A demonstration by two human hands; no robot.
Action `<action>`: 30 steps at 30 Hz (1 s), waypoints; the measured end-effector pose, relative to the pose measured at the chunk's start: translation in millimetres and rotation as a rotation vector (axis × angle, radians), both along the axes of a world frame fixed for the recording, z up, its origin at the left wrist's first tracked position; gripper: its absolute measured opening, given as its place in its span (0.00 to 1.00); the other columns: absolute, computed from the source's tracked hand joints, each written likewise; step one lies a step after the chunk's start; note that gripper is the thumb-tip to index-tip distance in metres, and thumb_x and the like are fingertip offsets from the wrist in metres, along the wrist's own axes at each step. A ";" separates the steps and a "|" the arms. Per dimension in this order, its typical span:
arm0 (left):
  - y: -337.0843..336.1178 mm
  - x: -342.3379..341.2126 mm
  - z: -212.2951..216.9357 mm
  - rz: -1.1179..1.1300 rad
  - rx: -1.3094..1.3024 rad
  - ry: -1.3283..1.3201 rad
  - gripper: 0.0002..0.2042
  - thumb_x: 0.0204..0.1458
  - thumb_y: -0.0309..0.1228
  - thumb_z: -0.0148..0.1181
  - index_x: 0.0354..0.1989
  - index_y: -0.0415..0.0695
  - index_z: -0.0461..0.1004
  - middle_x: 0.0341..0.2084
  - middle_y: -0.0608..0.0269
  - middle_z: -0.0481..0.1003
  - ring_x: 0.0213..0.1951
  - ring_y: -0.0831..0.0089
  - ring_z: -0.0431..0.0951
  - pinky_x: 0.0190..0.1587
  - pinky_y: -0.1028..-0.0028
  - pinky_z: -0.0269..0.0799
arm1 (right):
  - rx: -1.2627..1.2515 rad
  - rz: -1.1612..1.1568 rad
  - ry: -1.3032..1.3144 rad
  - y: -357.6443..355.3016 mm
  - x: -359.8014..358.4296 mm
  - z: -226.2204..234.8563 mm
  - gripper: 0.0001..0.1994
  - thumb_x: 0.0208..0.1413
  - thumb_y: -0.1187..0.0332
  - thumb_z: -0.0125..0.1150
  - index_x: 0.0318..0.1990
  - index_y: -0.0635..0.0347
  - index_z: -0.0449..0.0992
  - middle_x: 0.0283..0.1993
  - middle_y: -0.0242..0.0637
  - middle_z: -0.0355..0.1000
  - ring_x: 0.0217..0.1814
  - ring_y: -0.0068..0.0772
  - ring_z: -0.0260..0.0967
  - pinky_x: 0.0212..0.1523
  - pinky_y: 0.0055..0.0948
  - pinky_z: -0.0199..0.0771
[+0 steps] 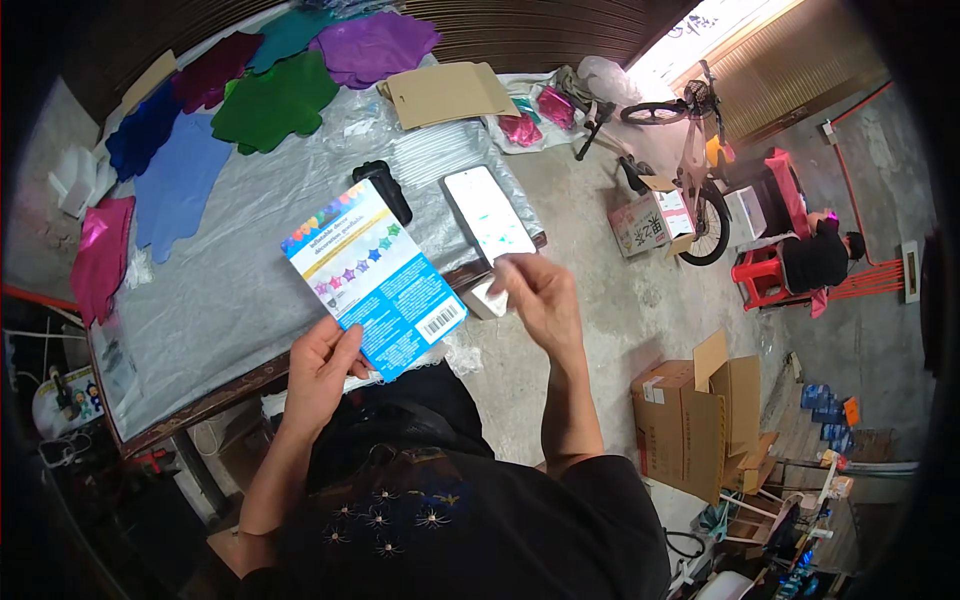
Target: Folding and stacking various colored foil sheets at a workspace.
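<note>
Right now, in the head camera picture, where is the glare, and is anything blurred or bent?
Head view: daylight blows out the doorway top right; the silver plastic table sheet shines softly; the right hand looks slightly motion-blurred; the blue printed card in the left hand stays sharp; edges curve toward the dark fisheye rim.

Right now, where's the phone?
In the head view, the phone lies face up on the grey table cover near its right edge, between the black case and the right hand.

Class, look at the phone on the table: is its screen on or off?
On. The phone lies flat, face up on the grey table cover, its screen glowing white with faint coloured marks.
</note>
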State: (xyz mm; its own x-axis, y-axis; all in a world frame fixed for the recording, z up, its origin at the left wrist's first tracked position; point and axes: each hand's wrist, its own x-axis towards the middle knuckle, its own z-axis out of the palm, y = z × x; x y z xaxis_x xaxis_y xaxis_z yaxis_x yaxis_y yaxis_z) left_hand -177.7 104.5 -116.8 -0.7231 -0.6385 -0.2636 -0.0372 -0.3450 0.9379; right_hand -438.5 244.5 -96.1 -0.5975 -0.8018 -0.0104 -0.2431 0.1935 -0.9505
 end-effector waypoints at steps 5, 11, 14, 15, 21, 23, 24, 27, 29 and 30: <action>4.5 -20.7 -6.5 -0.107 0.015 0.027 0.12 0.67 0.30 0.52 0.51 0.35 0.73 0.31 0.65 0.79 0.30 0.81 0.77 0.32 0.81 0.72 | 0.003 0.166 -0.357 14.3 15.0 -6.4 0.13 0.66 0.63 0.59 0.41 0.66 0.80 0.24 0.29 0.76 0.19 0.15 0.63 0.21 0.18 0.62; 9.0 -36.7 -1.3 -0.166 -0.017 0.034 0.13 0.68 0.31 0.51 0.53 0.36 0.73 0.33 0.63 0.80 0.32 0.80 0.79 0.34 0.81 0.74 | -0.253 -0.072 -0.396 16.4 -8.8 -26.9 0.11 0.66 0.63 0.58 0.36 0.61 0.80 0.23 0.26 0.74 0.20 0.12 0.62 0.21 0.17 0.58; 12.1 -21.0 -5.1 -0.165 -0.056 0.064 0.13 0.68 0.32 0.50 0.53 0.37 0.74 0.35 0.62 0.80 0.33 0.80 0.79 0.34 0.81 0.74 | -0.250 -0.205 -0.305 14.5 -42.5 -42.2 0.10 0.65 0.64 0.60 0.36 0.60 0.79 0.21 0.22 0.68 0.18 0.11 0.55 0.19 0.15 0.49; 14.9 -14.8 -8.7 -0.177 -0.063 0.034 0.13 0.68 0.31 0.50 0.53 0.37 0.74 0.35 0.62 0.81 0.33 0.80 0.79 0.35 0.80 0.75 | -0.226 -0.227 -0.261 10.9 -52.7 -43.0 0.10 0.65 0.63 0.61 0.35 0.59 0.79 0.21 0.21 0.67 0.18 0.10 0.55 0.19 0.15 0.48; 20.8 12.5 -28.5 -0.130 -0.012 -0.054 0.12 0.67 0.30 0.51 0.53 0.39 0.75 0.37 0.63 0.81 0.34 0.80 0.80 0.35 0.80 0.76 | -0.169 -0.154 -0.185 22.8 -96.5 -48.4 0.10 0.63 0.63 0.64 0.33 0.58 0.78 0.21 0.18 0.63 0.19 0.09 0.53 0.18 0.15 0.45; 21.8 22.7 -34.2 -0.185 -0.025 -0.001 0.12 0.66 0.29 0.52 0.53 0.38 0.75 0.37 0.63 0.82 0.35 0.80 0.80 0.36 0.79 0.77 | -0.144 -0.177 -0.118 25.8 -97.4 -46.6 0.10 0.64 0.63 0.63 0.32 0.58 0.78 0.21 0.18 0.62 0.18 0.08 0.51 0.17 0.15 0.43; 22.4 30.5 -35.1 -0.140 -0.029 -0.021 0.12 0.66 0.29 0.52 0.53 0.38 0.75 0.37 0.63 0.82 0.35 0.80 0.80 0.36 0.79 0.77 | -0.145 -0.133 -0.141 21.3 -96.0 -47.9 0.10 0.64 0.63 0.63 0.32 0.58 0.78 0.21 0.18 0.62 0.18 0.08 0.51 0.17 0.15 0.43; 25.7 49.9 -38.8 -0.089 -0.062 -0.016 0.12 0.65 0.31 0.54 0.51 0.38 0.75 0.36 0.63 0.82 0.33 0.79 0.80 0.35 0.76 0.77 | -0.086 -0.078 -0.121 19.0 -96.1 -50.0 0.11 0.64 0.62 0.63 0.33 0.58 0.78 0.21 0.19 0.61 0.19 0.09 0.53 0.19 0.15 0.46; 26.1 64.5 -38.1 -0.067 -0.085 -0.021 0.11 0.65 0.31 0.54 0.50 0.38 0.76 0.36 0.63 0.82 0.33 0.79 0.80 0.35 0.77 0.77 | -0.148 -0.233 0.087 17.4 -92.7 -53.6 0.11 0.65 0.62 0.62 0.34 0.60 0.78 0.21 0.20 0.62 0.21 0.10 0.53 0.20 0.16 0.48; 26.4 72.5 -38.0 -0.061 -0.102 -0.031 0.11 0.65 0.31 0.54 0.49 0.37 0.76 0.36 0.63 0.82 0.33 0.80 0.80 0.35 0.77 0.77 | -0.179 -0.311 0.186 11.3 -85.9 -52.9 0.11 0.65 0.62 0.62 0.34 0.61 0.78 0.22 0.20 0.62 0.21 0.11 0.54 0.21 0.16 0.50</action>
